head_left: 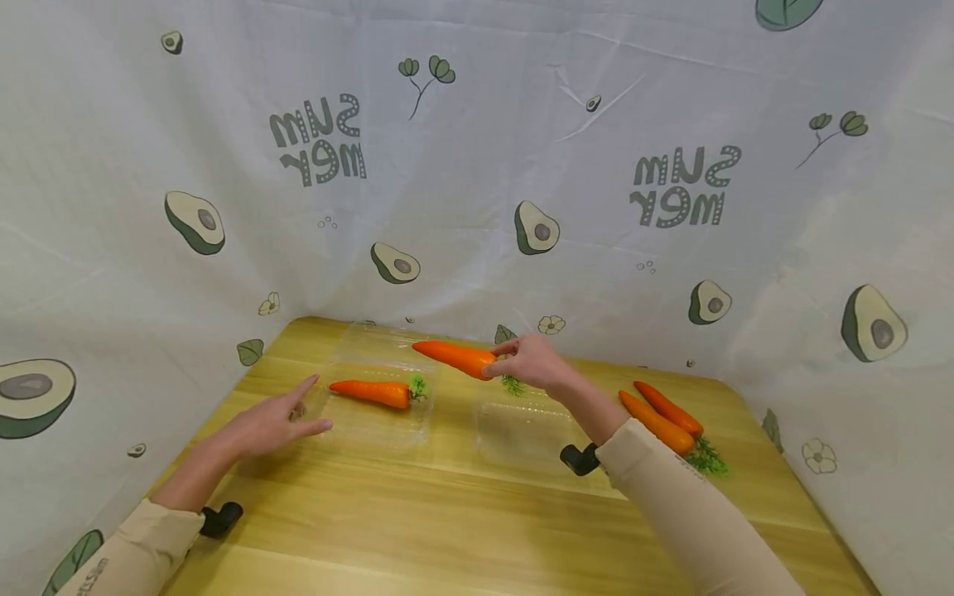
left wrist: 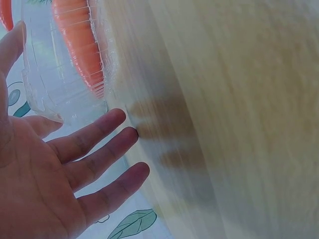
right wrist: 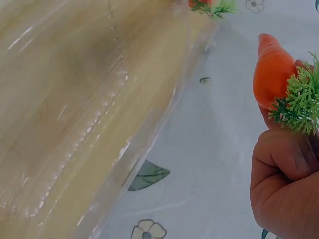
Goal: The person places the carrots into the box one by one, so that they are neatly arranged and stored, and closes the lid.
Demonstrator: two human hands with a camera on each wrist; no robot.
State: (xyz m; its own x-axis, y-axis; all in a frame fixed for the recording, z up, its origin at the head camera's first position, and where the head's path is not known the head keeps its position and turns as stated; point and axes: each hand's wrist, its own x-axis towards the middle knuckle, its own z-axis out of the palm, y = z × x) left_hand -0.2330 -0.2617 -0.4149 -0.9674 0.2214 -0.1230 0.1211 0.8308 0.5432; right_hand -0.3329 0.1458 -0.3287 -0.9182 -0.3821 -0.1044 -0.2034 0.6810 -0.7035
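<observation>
My right hand (head_left: 532,362) pinches an orange carrot (head_left: 450,354) near its leafy end, above the table between two transparent plastic containers. Its tip points left in the head view; the green leaves (right wrist: 302,97) show up close in the right wrist view. Inside the left container (head_left: 427,429) lies another carrot (head_left: 373,391), leaves to the right. My left hand (head_left: 264,424) is at that container's left side, fingers spread. In the left wrist view, two of its fingertips (left wrist: 52,119) are right at the container's edge. Below my right forearm is the right container (head_left: 514,434), with no carrot in it.
Two more carrots, a front one (head_left: 656,422) and a back one (head_left: 671,408), lie side by side on the right of the wooden table (head_left: 462,530). A white printed curtain (head_left: 462,165) hangs behind the table and along both sides.
</observation>
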